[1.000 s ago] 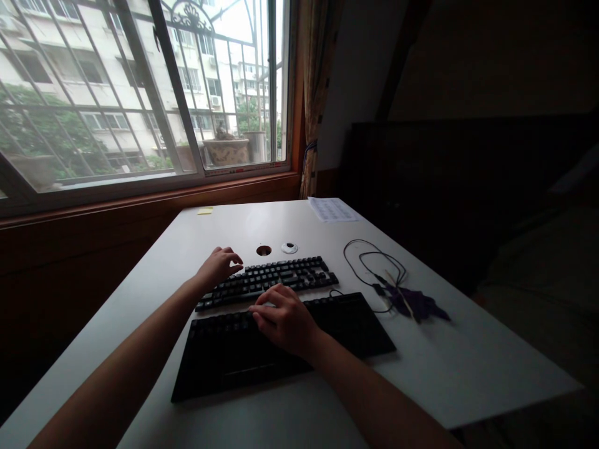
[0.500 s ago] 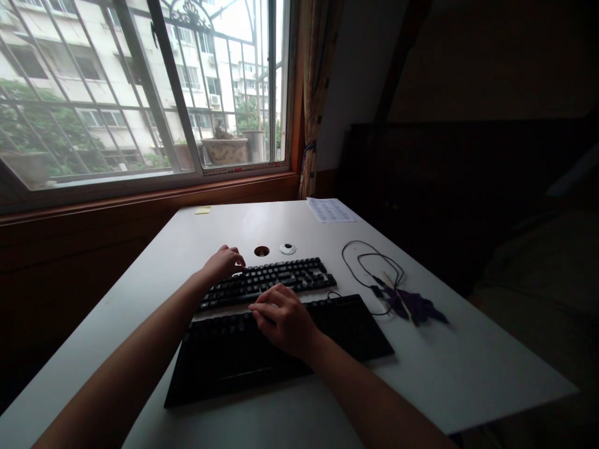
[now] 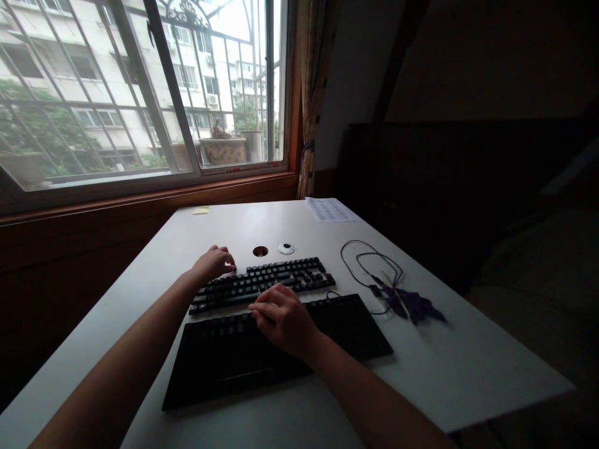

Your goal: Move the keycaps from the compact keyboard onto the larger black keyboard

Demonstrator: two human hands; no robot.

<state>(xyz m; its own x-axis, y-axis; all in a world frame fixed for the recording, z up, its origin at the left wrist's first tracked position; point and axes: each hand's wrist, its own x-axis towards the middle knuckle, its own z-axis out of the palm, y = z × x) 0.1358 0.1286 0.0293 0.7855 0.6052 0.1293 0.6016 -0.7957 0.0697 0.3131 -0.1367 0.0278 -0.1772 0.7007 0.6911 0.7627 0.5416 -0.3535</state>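
My left hand (image 3: 215, 263) is at the far left end of several rows of dark keycaps (image 3: 285, 274), which lie in the layout of a keyboard. Its thumb and fingers are pinched on what looks like a small dark keycap. Closer to me sits a black keyboard (image 3: 346, 324), set slightly askew, with some keys showing along its far edge. Over the middle of this keyboard is my right hand (image 3: 283, 315), its thumb and fingertips drawn together near that edge. Whatever these fingers hold is too small to make out. My right hand hides part of the keys beneath it.
A black cable (image 3: 369, 252) loops on the white table (image 3: 468, 374) at right, beside a dark purple cloth (image 3: 418, 307) with a thin stick across it. Behind the keycaps are a cable hole (image 3: 261, 251) and its white cover (image 3: 286, 248). Printed paper (image 3: 331, 210) and yellow notes (image 3: 201, 211) lie farther back.
My left hand has moved a little left, away from the rows, uncovering more keycaps at their left end. The right hand stays over the black keyboard in the same pinch.
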